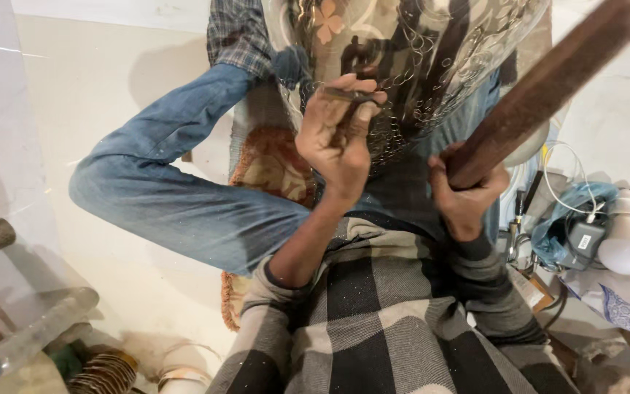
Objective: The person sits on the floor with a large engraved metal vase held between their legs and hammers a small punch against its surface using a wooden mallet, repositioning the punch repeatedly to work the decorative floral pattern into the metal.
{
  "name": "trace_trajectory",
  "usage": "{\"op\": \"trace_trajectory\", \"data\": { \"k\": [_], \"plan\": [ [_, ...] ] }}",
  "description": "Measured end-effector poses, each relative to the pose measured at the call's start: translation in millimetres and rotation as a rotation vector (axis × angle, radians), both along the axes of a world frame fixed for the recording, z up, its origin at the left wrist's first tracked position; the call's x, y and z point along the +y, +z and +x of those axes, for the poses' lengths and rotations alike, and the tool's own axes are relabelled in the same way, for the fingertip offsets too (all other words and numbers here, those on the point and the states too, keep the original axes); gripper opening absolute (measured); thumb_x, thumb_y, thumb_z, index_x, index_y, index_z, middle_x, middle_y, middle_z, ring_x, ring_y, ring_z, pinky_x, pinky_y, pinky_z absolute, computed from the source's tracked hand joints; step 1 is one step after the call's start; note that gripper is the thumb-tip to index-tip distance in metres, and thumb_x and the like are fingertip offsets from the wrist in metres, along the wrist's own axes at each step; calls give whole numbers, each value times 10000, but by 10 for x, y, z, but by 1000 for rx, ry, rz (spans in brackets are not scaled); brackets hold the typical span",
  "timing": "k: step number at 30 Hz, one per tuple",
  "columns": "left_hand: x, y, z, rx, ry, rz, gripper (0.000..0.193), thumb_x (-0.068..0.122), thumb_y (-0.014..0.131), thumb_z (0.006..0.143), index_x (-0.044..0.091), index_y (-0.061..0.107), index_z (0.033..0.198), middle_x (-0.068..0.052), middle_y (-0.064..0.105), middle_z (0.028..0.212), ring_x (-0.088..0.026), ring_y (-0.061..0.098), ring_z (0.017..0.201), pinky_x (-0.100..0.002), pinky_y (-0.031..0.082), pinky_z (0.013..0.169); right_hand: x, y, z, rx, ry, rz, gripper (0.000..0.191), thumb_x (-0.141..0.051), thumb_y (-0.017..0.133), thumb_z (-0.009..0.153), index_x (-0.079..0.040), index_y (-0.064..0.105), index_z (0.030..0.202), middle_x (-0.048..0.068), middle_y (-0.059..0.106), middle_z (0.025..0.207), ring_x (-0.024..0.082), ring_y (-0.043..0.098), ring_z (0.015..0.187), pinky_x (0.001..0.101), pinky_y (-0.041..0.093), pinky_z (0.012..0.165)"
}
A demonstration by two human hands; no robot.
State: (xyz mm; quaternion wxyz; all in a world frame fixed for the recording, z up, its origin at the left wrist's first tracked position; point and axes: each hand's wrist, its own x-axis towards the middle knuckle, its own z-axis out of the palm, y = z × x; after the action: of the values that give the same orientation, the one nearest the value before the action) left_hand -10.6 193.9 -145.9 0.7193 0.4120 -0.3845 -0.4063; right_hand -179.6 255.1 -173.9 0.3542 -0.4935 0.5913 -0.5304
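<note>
Left hand (338,142): clenched around a thin dark metal punch tool (350,96), its fingers pinching the shaft; the tip is pressed against the decorated metal sheet.
Right hand (464,193): fist wrapped tight around the lower end of a long brown wooden mallet handle (548,84).
Mallet axis: the handle runs up and to the right from the fist toward the top right corner of the view, raised above the sheet and apart from the tool.
Shiny embossed metal sheet (417,58): lies just ahead of both hands, propped over the lap, covered in curling engraved patterns; the left hand touches it, the right does not.
Key relation: the tool's head sits up and to the left of the right fist; the left hand is the nearer one to the sheet.
Blue denim-clad leg (176,175): folded out to the left, on a patterned orange cushion (275,164).
Open room: pale floor (82,80) to the left.
Right edge: a white light bulb (627,244), a black adapter (585,241) with a white cable, crowded close beside the right forearm.
</note>
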Motion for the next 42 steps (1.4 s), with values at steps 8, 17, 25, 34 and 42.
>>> {"op": "trace_trajectory", "data": {
  "k": [8, 17, 25, 34, 42],
  "plan": [
    [-37, -293, -153, -200, 169, -197, 191, -71, 575, 1059, -55, 583, 1249, -128, 756, 1059, -208, 772, 976, -271, 655, 861, -430, 1015, -208, 565, 257, -144, 307, -88, 864, 881, 23, 658, 1080, 109, 661, 774, 146, 648, 663, 272, 493, 626],
    [20, -695, -123, -126, 95, -181, 363, 88, 632, 905, 14, 554, 1252, -92, 687, 1050, -163, 680, 941, -262, 580, 866, -978, 1951, -108, 1070, 728, -412, 378, -109, 860, 788, -36, 751, 1143, 63, 731, 750, 158, 625, 522, 300, 445, 448],
    [99, -971, -114, 67, -211, -82, 475, 183, 701, 1015, 46, 478, 1412, -173, 598, 1303, -238, 610, 1201, -317, 536, 997, -1019, 2593, 267, 2102, 892, -245, 114, -302, 673, 935, -193, 650, 963, -25, 612, 613, 93, 653, 535, 217, 447, 435],
    [31, -975, -75, 618, -400, 198, 413, 176, 719, 1083, -100, 495, 1293, -190, 549, 1275, -237, 560, 1188, -337, 499, 1092, -982, 2326, 125, 1888, 850, -447, 269, -409, 597, 1019, -163, 596, 911, -21, 536, 617, 101, 568, 442, 281, 414, 384],
    [28, -870, -23, -191, -270, -140, 475, 308, 689, 1008, 34, 526, 1358, -141, 637, 1310, -229, 635, 1152, -345, 517, 994, -1011, 2263, 8, 1612, 866, -264, 293, -352, 724, 802, -153, 616, 988, -20, 593, 706, 125, 621, 532, 290, 440, 434]
  ]
}}
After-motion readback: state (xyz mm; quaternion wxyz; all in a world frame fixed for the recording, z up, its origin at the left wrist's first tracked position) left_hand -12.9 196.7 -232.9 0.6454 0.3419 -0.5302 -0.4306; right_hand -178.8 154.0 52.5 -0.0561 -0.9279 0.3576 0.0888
